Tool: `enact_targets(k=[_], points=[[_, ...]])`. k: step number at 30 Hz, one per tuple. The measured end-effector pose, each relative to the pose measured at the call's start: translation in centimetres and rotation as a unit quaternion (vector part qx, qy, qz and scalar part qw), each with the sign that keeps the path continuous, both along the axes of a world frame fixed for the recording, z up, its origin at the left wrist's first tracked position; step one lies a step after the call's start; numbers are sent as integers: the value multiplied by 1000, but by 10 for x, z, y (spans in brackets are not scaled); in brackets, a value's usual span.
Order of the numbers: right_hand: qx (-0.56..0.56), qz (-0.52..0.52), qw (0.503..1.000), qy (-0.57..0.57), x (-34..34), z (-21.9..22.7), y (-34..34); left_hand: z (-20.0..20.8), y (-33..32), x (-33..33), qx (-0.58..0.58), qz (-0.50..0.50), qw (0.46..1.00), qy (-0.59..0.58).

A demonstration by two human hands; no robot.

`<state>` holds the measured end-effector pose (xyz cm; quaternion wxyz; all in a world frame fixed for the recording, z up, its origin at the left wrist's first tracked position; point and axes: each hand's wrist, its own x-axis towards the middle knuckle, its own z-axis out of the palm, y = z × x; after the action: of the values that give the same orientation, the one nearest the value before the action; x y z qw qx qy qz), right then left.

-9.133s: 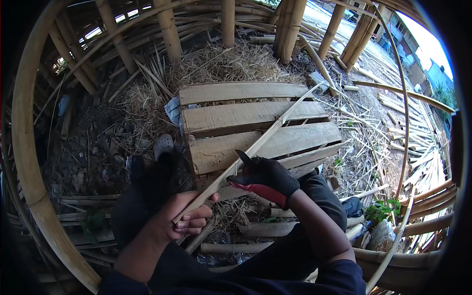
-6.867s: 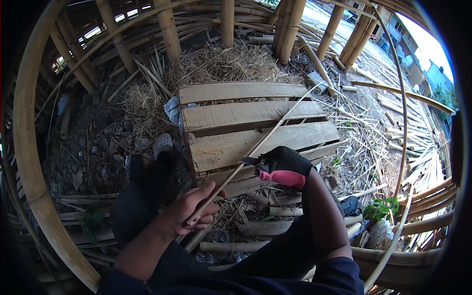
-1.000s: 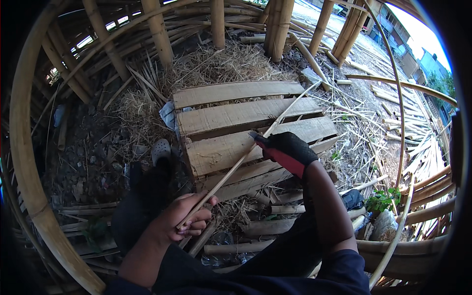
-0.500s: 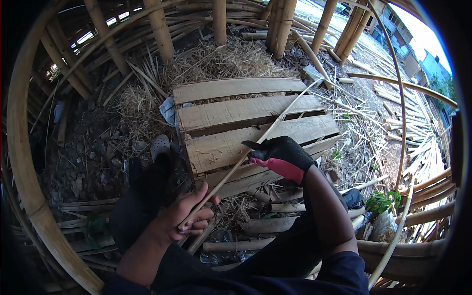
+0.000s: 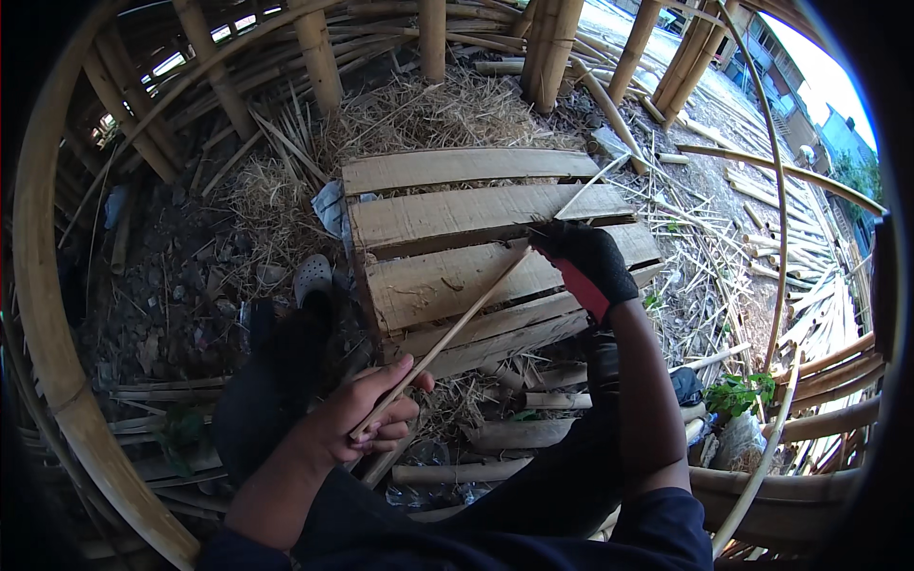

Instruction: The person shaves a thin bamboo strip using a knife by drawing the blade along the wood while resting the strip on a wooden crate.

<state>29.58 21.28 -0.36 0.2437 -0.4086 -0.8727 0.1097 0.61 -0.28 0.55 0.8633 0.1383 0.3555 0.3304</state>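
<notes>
A long, thin bamboo strip (image 5: 466,316) slants across the view from near my lap toward the far right, above a slatted wooden crate (image 5: 419,211). My bare left hand (image 5: 373,407) is closed around the near end of the strip, thumb lying along it. Farther up, my right hand (image 5: 583,262), in a black and pink glove, is closed around the strip over the crate's right half. Something dark and narrow pokes out at its fingertips; whether it is a blade or a glove finger I cannot tell. The strip's far end shows beyond the glove.
Upright bamboo poles (image 5: 433,40) stand behind the crate, with dry shavings (image 5: 447,119) around their feet. A grey perforated clog (image 5: 313,278) is left of the crate. Cut bamboo pieces (image 5: 519,435) lie by my legs. A curved bamboo pole (image 5: 46,314) arches along the left side.
My right hand has slid up and away along the strip, and its wrist has turned. My left hand stays closed on the near end. The view has shifted slightly.
</notes>
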Motion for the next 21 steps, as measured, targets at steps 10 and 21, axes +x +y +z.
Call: enact_targets(k=[10, 21], points=[[-122, -24, 991, 51, 21, -15, 14, 4, 1, 3, -2, -2, 1000, 1], [37, -105, 976, -188, -3, 1, 0, 5, -1, 0, -9, 3, 1000, 0]])
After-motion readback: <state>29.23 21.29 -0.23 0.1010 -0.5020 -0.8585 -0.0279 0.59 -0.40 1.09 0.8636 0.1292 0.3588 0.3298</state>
